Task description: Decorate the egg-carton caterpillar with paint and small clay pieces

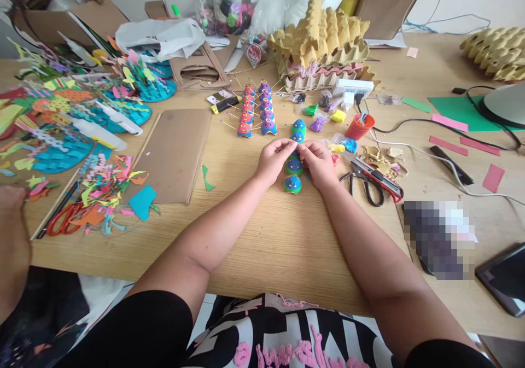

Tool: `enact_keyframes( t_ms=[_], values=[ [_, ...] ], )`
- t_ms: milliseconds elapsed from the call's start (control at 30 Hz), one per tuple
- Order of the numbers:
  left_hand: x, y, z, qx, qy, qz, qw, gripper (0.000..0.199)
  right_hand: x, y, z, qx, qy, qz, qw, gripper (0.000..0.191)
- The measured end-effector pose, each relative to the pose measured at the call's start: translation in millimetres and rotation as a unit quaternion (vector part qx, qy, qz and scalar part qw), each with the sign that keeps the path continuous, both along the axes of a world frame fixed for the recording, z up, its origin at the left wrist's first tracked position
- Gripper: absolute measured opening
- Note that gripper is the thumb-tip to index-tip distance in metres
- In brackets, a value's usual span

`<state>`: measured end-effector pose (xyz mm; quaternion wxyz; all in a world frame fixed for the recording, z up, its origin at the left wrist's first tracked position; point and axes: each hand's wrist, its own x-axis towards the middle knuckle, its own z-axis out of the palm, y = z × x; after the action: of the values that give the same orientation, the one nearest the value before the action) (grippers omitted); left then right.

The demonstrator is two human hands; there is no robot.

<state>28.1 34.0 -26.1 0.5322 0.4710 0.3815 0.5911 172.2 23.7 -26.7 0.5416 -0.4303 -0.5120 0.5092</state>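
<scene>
A row of egg-carton cups [292,184], painted green and blue with small face-like marks, runs away from me. My left hand [274,160] is over the middle of this row, its thumb and forefinger pinched together. Facing it, my right hand [318,164] is pinched too, and the fingertips of both hands nearly meet. Whatever lies between them is too small or hidden to make out. Just beyond stand a red-and-blue painted egg-carton strip [245,117] and a purple one [268,114], with thin sticks poking out sideways.
Right of my hands lie pliers [371,185], a box cutter [379,179] and a red cup [360,126]. Cardboard [174,155], paper scraps [104,185] and glue bottles [98,133] are on the left. Egg trays [320,40] are stacked behind. Another person's arm [12,242] shows far left.
</scene>
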Motion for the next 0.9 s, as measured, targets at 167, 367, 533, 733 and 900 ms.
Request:
enact_keyframes(
  t_ms=[167, 367, 533, 733, 900],
  values=[
    [-0.2, 1.1, -1.0, 0.0, -0.002, 0.016, 1.0, 0.021, -1.8, 0.1, 3.9, -0.013, 0.022, -0.004, 1.0, 0.063],
    [-0.6, 3.7, -2.6, -0.001, -0.017, 0.035, 0.999, 0.025, -1.4, -1.6, 7.6, -0.016, 0.015, 0.014, 1.0, 0.061],
    [-1.1, 4.0, -0.8, -0.012, -0.012, 0.053, 0.998, 0.024, -1.6, -1.2, 6.9, -0.013, 0.014, 0.029, 0.999, 0.055],
    [-1.5, 3.0, 1.4, -0.019, -0.015, 0.06, 0.998, 0.023, -2.7, 0.2, 4.4, -0.006, 0.029, 0.025, 0.999, 0.052],
    [-1.1, 3.9, -0.7, -0.016, -0.017, 0.052, 0.998, 0.026, -2.1, -1.3, 6.2, -0.006, 0.021, 0.015, 1.0, 0.054]
  ],
)
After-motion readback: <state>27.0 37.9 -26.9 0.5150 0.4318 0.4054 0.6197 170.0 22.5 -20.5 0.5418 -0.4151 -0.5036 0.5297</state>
